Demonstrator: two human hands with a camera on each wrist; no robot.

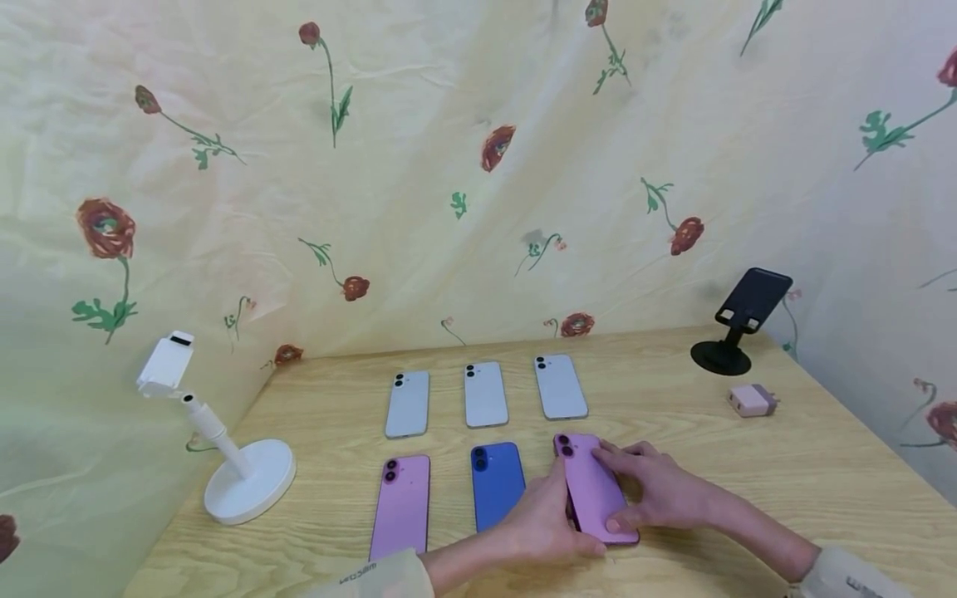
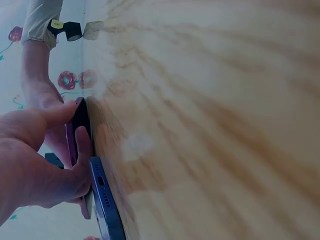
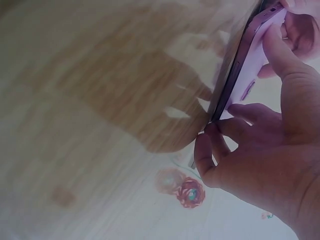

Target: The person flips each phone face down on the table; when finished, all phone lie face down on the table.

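Observation:
A pink-purple smartphone (image 1: 594, 494) lies back up toward the front of the table, between both hands. My left hand (image 1: 540, 522) grips its left side near the lower end, thumb by the bottom edge. On the other side my right hand (image 1: 661, 492) holds the right edge, its thumb on the back near the lower corner and its fingers higher up. In the left wrist view, the phone's dark screen side (image 2: 81, 120) shows, tilted toward the wooden surface. Just left of it rests a blue phone (image 1: 495, 480), partly covered by my left hand. A second pink-purple phone (image 1: 402, 505) lies farther left.
Behind are three pale phones (image 1: 409, 405), (image 1: 486, 395), (image 1: 561, 387) in a row on the wooden table (image 1: 329, 415). A white phone stand (image 1: 250, 482) is at left, a black stand (image 1: 721, 357) at back right. A pink charger plug (image 1: 750, 400) lies before it. Flowered cloth (image 1: 419, 166) hangs behind.

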